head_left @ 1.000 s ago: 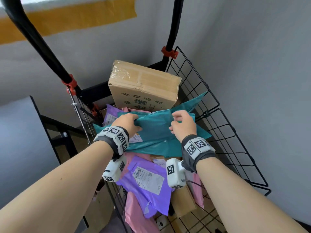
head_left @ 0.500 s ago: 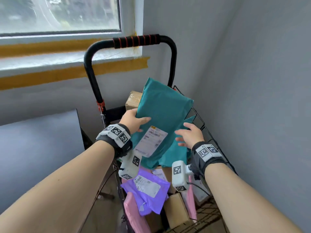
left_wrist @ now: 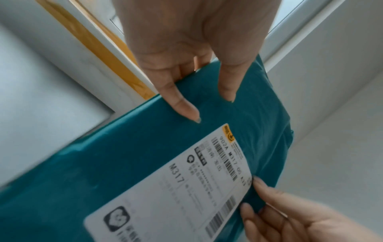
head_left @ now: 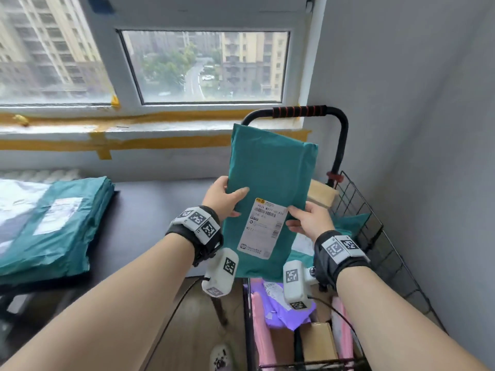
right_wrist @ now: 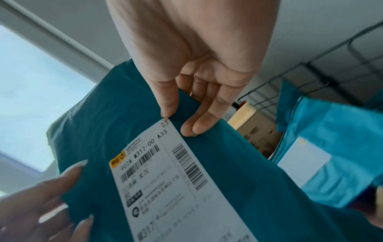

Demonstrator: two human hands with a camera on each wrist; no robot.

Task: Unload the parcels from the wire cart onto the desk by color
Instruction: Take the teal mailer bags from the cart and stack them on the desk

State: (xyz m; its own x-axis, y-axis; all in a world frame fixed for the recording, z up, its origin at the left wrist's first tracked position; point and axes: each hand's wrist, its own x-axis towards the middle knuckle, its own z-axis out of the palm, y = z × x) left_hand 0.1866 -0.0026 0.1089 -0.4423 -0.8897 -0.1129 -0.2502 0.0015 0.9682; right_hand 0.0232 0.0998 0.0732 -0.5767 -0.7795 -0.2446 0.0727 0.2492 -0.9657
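A teal parcel bag (head_left: 270, 183) with a white shipping label (head_left: 265, 228) stands upright in the air between the dark desk (head_left: 150, 207) and the wire cart (head_left: 369, 236). My left hand (head_left: 223, 196) grips its left edge, thumb on the front (left_wrist: 228, 88). My right hand (head_left: 308, 220) pinches the right edge beside the label (right_wrist: 176, 104). In the cart lie another teal bag (head_left: 351, 223), a cardboard box (head_left: 321, 194), a purple bag (head_left: 281, 314) and pink bags (head_left: 261, 330). A stack of teal bags (head_left: 51, 223) rests on the desk's left part.
A window and taped sill run behind the desk. The cart's black handle (head_left: 300, 112) rises behind the held bag, close to the grey wall on the right. More cardboard boxes (head_left: 318, 341) sit low in the cart. Wooden floor shows between desk and cart.
The teal bag has come up out of the cart and moved left toward the desk. My right hand, open beside it half a second ago, now pinches its right edge.
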